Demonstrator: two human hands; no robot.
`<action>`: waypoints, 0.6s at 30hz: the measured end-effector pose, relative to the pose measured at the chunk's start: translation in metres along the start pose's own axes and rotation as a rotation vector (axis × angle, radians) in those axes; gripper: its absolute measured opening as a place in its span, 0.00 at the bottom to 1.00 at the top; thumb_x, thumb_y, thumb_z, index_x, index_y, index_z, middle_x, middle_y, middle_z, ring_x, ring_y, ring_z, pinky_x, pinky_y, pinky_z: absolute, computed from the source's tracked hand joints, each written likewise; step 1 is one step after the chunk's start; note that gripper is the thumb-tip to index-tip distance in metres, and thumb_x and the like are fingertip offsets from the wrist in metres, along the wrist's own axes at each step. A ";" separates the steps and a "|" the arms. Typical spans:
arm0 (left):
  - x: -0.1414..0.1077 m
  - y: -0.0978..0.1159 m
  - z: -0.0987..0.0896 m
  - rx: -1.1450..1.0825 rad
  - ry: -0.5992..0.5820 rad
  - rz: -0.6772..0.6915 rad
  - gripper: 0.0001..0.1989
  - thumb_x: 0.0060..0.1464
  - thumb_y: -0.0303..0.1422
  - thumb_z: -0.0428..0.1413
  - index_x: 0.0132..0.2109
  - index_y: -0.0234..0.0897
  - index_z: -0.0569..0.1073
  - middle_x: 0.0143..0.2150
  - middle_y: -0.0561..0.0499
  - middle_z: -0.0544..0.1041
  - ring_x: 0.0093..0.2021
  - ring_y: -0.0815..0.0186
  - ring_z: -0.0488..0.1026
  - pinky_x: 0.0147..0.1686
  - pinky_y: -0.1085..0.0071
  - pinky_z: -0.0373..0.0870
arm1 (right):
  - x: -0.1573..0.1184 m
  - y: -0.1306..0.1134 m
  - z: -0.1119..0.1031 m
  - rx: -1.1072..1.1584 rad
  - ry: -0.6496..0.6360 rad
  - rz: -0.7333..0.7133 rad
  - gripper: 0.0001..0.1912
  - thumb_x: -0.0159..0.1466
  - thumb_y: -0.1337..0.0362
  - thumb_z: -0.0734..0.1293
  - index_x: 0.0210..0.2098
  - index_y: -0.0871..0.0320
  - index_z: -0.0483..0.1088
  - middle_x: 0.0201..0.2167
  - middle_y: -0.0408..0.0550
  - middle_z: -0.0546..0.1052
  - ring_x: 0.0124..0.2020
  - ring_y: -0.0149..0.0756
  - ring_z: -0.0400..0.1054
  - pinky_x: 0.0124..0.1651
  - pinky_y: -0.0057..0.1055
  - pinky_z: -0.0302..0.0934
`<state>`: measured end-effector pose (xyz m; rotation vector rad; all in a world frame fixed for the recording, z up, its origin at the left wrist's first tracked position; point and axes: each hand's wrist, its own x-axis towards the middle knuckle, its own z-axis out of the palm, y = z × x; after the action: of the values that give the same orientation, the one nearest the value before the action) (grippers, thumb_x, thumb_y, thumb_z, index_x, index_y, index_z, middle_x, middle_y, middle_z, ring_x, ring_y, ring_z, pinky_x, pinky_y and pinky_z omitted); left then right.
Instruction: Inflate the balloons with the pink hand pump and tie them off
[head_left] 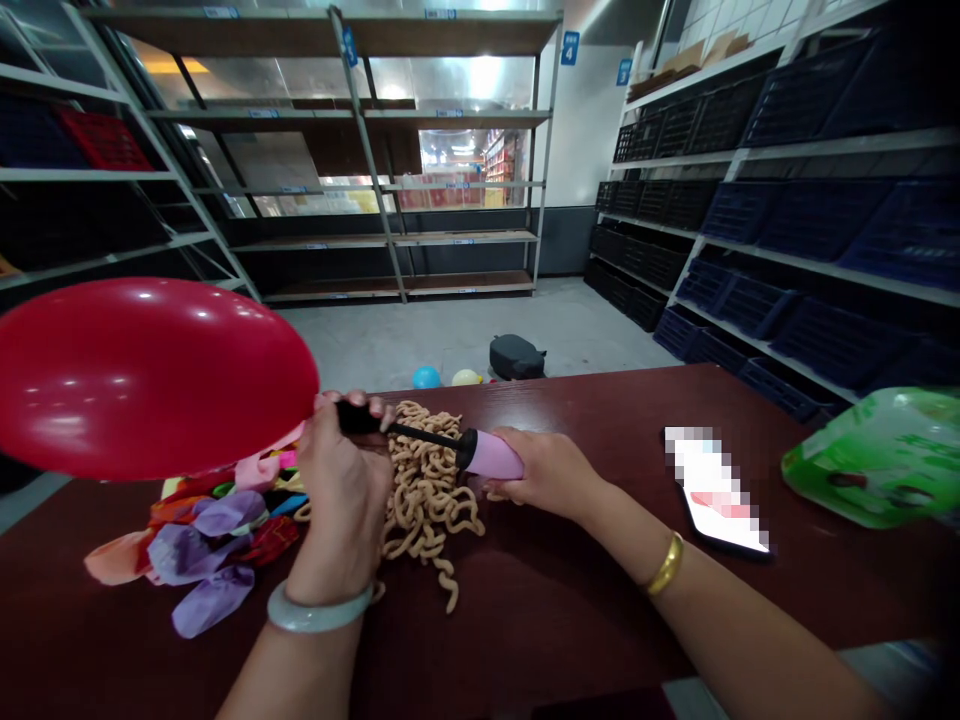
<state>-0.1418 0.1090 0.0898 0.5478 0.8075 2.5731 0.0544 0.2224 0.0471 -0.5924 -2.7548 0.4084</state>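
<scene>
A large inflated red balloon [157,380] fills the left side, its neck at the fingers of my left hand [345,470]. That hand is closed around the black end of a hand pump, where the balloon's neck meets it. My right hand [544,470] grips the pump's pink barrel [495,455], and a black rod shows between the two hands. Beneath the pump lies a heap of tan curled snack-like pieces [427,490] on the dark red table [555,600]. Deflated balloons [202,530] in several colours are piled left of my left wrist.
A phone [716,490] and a green bag [877,460] lie on the table's right side. On the floor beyond are a blue balloon [427,377], a pale yellow balloon [466,377] and a dark bag [517,357]. Shelves [450,238] stand behind; crates [817,330] line the right.
</scene>
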 end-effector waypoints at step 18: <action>-0.015 -0.038 0.002 -0.051 0.031 -0.011 0.09 0.56 0.35 0.56 0.34 0.37 0.64 0.28 0.54 0.66 0.27 0.69 0.66 0.27 0.72 0.64 | -0.003 0.006 -0.003 -0.129 0.052 0.021 0.27 0.59 0.47 0.66 0.54 0.53 0.63 0.44 0.50 0.77 0.41 0.44 0.71 0.37 0.34 0.56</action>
<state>-0.1187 0.1321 0.0644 0.4882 0.7504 2.5899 0.0598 0.2274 0.0467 -0.6535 -2.7425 0.2176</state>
